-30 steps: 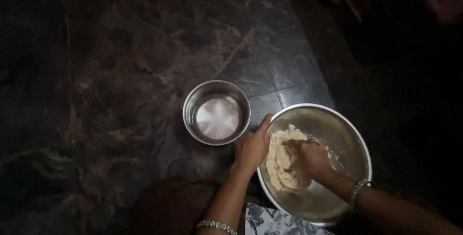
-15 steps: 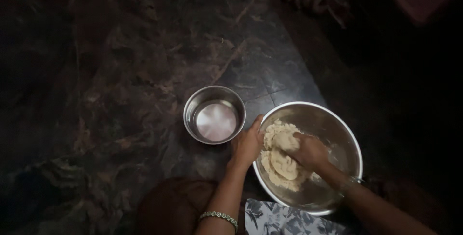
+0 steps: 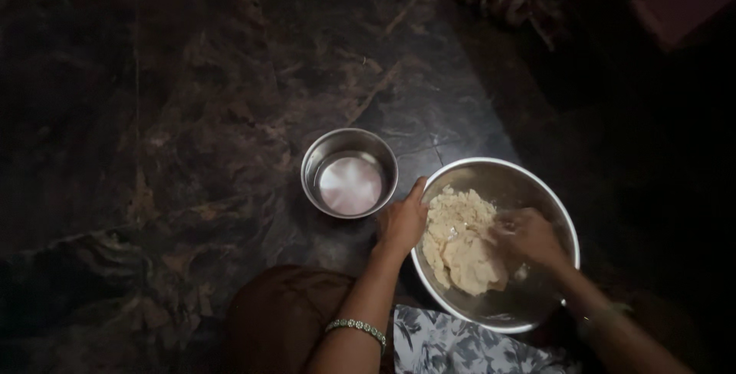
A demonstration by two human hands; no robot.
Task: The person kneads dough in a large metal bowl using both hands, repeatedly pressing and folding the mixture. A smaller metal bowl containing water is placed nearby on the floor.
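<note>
I've got my left hand (image 3: 402,222) clamped on the rim of the big shiny steel bowl (image 3: 537,190) on the dark marbled floor (image 3: 192,113), right hand (image 3: 529,237) curled into the lumpy pale dough (image 3: 460,243), smaller round steel bowl (image 3: 349,173) of liquid just beside.

big bowl (image 3: 548,197): shiny metal | dough (image 3: 460,243): rough, crumbly | floor (image 3: 192,113): glossy stone
</note>
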